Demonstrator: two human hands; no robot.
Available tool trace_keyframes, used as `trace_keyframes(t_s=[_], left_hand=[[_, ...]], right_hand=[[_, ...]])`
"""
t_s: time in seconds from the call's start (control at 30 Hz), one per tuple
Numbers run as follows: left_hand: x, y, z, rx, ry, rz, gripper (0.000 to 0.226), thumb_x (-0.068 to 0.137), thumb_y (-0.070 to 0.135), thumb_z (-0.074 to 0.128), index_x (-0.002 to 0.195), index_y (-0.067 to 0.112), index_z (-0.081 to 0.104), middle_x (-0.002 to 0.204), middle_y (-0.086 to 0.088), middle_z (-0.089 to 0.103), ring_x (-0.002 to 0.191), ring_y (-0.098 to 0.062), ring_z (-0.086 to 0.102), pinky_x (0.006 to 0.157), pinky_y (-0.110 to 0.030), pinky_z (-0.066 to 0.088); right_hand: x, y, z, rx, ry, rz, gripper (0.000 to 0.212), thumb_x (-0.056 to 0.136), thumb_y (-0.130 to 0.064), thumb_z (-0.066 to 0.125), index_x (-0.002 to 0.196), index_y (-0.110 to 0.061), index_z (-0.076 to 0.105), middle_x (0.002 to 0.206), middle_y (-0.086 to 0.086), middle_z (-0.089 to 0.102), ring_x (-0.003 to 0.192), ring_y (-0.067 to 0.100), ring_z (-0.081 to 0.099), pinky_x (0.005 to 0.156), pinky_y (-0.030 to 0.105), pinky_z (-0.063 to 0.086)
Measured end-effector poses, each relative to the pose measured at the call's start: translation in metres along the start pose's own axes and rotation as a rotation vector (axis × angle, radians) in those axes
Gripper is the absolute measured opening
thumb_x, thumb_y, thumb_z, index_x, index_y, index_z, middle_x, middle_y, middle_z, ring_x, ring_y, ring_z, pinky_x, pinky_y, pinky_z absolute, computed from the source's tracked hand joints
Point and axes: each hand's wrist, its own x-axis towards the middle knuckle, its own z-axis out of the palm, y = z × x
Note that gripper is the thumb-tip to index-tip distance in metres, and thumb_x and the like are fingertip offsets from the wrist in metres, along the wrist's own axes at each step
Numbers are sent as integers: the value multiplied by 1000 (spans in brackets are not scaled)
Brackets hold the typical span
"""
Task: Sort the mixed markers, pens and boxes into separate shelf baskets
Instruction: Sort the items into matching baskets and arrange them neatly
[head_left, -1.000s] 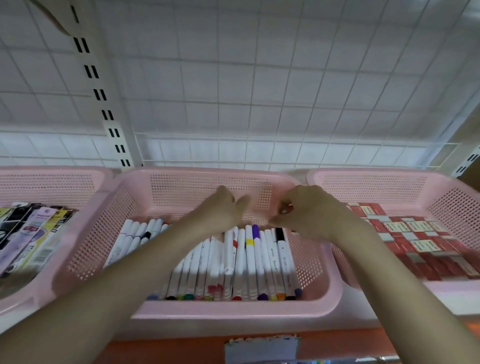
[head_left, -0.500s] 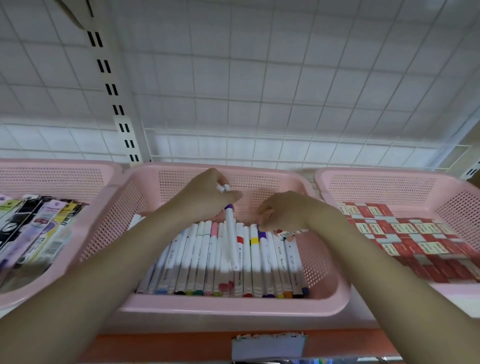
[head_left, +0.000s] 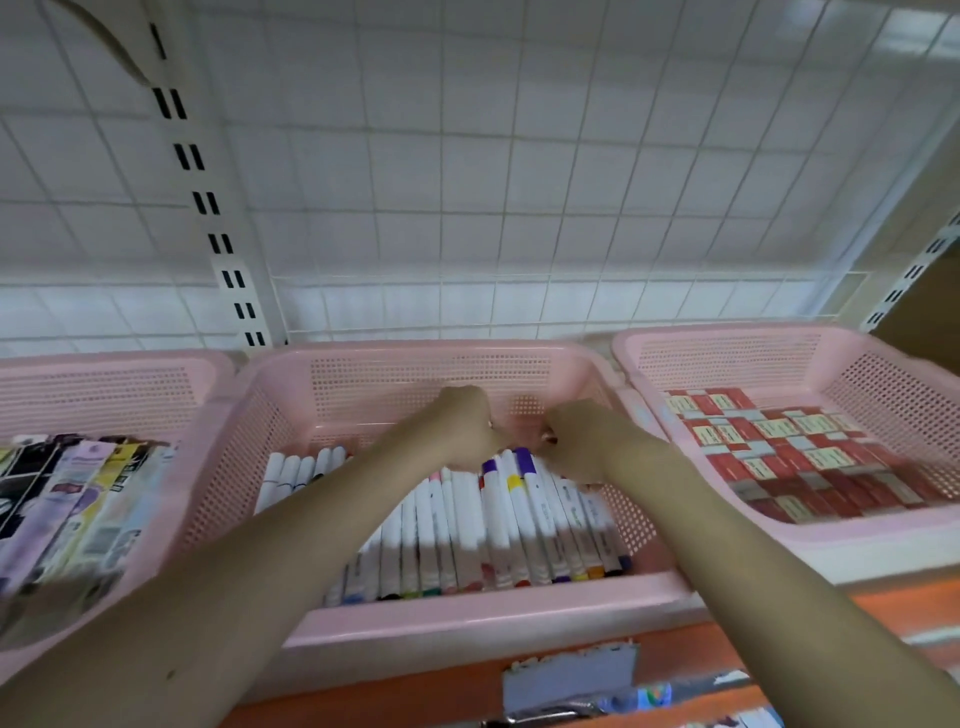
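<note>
The middle pink basket (head_left: 467, 629) holds a row of white markers (head_left: 441, 535) with coloured ends. My left hand (head_left: 462, 428) is at the far end of the row, fingers curled down onto a purple-banded marker (head_left: 489, 467) that lies among the others. Beside it, my right hand (head_left: 584, 441) curls over the far ends of the right-side markers; whether it grips one is hidden. The left pink basket (head_left: 104, 364) contains packaged pens (head_left: 78, 499). Small red and cream boxes (head_left: 810, 467) fill the right pink basket (head_left: 727, 338).
A white wire grid (head_left: 467, 208) backs the shelf, with a slotted upright post (head_left: 218, 244) at left. A torn grey label (head_left: 569, 675) hangs on the orange shelf edge below the middle basket. The three baskets stand close side by side.
My left hand has lowered the purple-banded marker from a raised tilt into the row. Both hands have come closer together at the row's far end. The view has shifted slightly.
</note>
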Motion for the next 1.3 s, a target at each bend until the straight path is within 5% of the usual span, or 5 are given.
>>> trace_keyframes(t_s=[0.2,0.37,0.53,0.93,1.3], left_hand=[[-18,-7,-21,-340,312,74,31,97,32,43,88,6,56,83,-16,64,54,-17,48,54,-26,38],[-22,9,-45,-734,230,-116,12,88,3,41,81,7,50,69,-9,42,66,-19,43,73,-38,43],[-34,60,-20,-661,162,109,14,85,11,57,93,23,52,91,2,59,88,-15,60,87,-34,47],[49,224,83,-488,123,275,26,75,15,77,81,24,54,97,-3,64,64,-10,56,51,-19,43],[156,261,151,-275,216,131,16,85,10,66,100,9,63,111,-6,63,97,-15,57,82,-20,45]], right_hand=[[-8,-7,8,32,23,1,18,96,-12,39,98,-10,56,90,4,58,66,14,57,54,23,49],[-21,-9,-9,222,452,-112,19,99,-24,41,84,-14,48,67,-2,51,54,7,47,43,14,32],[-38,27,-42,504,713,-80,30,98,-33,39,85,-10,52,69,2,59,62,15,53,49,27,30],[-40,251,-85,658,496,83,7,97,-17,40,102,-12,39,66,1,49,54,15,53,49,25,41],[4,327,-113,430,139,159,60,96,-33,44,145,-11,17,94,2,60,69,9,54,46,19,41]])
